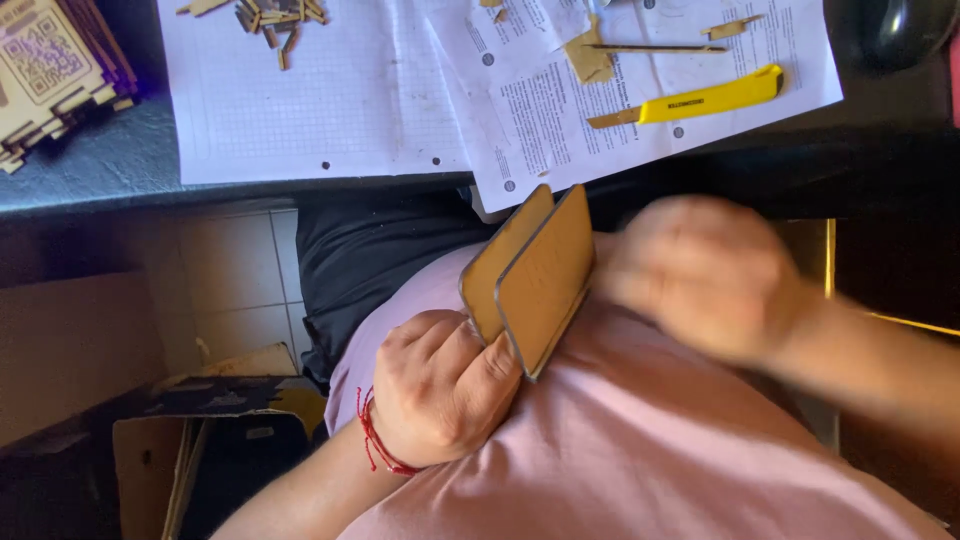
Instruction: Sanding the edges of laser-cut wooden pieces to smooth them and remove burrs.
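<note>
My left hand [440,385], with a red string on its wrist, grips two thin rounded wooden plates [535,275] held close together and upright against my pink shirt, below the desk edge. My right hand [705,275] is blurred with motion, its fingers curled right beside the plates' right edge. I cannot tell whether it touches them or holds anything.
On the dark desk [100,165] lie white printed sheets [330,100], a yellow utility knife [700,100], a thin wooden stick [650,47], several small wooden pieces [275,20] and a laser-cut wooden box [50,75] at left. A cardboard box [200,430] sits on the floor.
</note>
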